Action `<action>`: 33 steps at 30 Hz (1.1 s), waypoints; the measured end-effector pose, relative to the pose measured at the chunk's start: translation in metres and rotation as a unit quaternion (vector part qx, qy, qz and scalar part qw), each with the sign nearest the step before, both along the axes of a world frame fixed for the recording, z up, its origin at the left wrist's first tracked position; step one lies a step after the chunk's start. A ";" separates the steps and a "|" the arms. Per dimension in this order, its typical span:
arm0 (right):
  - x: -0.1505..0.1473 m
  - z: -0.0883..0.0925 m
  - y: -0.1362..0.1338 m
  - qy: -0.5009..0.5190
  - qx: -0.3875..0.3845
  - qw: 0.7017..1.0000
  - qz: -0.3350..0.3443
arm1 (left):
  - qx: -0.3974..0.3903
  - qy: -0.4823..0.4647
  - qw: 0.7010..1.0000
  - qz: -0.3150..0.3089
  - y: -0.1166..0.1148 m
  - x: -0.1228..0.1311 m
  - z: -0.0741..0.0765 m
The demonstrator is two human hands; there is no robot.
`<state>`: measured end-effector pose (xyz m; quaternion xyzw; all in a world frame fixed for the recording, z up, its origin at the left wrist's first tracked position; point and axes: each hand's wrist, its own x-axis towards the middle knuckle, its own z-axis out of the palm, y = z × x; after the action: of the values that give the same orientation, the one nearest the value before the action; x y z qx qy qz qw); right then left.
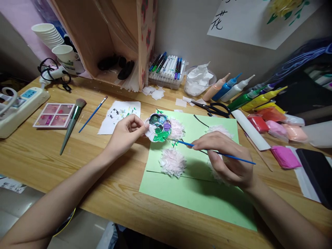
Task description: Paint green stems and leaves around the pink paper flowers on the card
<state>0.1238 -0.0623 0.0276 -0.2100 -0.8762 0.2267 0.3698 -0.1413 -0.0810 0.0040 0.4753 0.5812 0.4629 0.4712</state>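
My left hand (127, 134) pinches the edge of a small flower-shaped paint palette (158, 127) smeared with green, blue and purple paint, holding it over the top of a light green paper sheet (197, 193). My right hand (225, 160) grips a thin blue paintbrush (233, 157) whose tip reaches the palette's green paint. Pale pink tissue-paper flowers lie on the sheet: one (172, 162) at the centre, one (177, 128) beside the palette and one (220, 130) behind my right hand. Thin black stem lines run across the sheet.
On the wooden desk (52, 162) lie a makeup brush (71, 124), another blue brush (93, 114), a pink palette box (54, 115), a paint-spotted paper (119, 116), scissors (215, 110), paint bottles (241, 95), markers (168, 71), clay packs (280, 138), a power strip (20, 105) and paper cups (55, 41).
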 end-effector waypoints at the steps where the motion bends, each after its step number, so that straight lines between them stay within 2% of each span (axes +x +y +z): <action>1: 0.000 0.001 0.000 0.000 -0.001 1.000 -0.001 | -0.002 -0.001 1.000 -0.001 0.000 0.000 0.000; 7: 0.001 0.002 -0.001 0.019 0.003 1.000 -0.008 | -0.005 0.016 1.000 0.003 0.001 0.000 0.002; 11: 0.007 -0.001 0.000 0.098 0.003 0.993 -0.068 | -0.003 0.029 0.999 0.017 0.004 -0.004 0.001; 14: 0.015 -0.002 0.005 0.114 -0.049 0.986 -0.112 | -0.003 0.044 0.998 0.036 0.006 -0.009 -0.002; 17: 0.024 -0.001 0.011 0.048 -0.096 0.990 -0.086 | -0.016 0.043 0.998 0.050 0.009 -0.013 -0.003; 20: 0.032 -0.002 0.016 -0.005 -0.095 0.994 -0.044 | -0.028 0.044 0.997 0.062 0.011 -0.014 -0.002; 27: 0.037 -0.012 0.025 0.001 -0.118 0.993 -0.007 | -0.044 0.053 0.994 0.081 0.011 -0.012 0.006; 33: 0.035 -0.017 0.027 -0.009 -0.131 0.991 0.000 | -0.049 0.070 0.994 0.068 0.010 -0.011 0.003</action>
<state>0.1590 -0.0354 0.0107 -0.2585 -0.8421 0.3382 0.3313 -0.1528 -0.0712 0.0072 0.4421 0.6661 0.4303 0.4192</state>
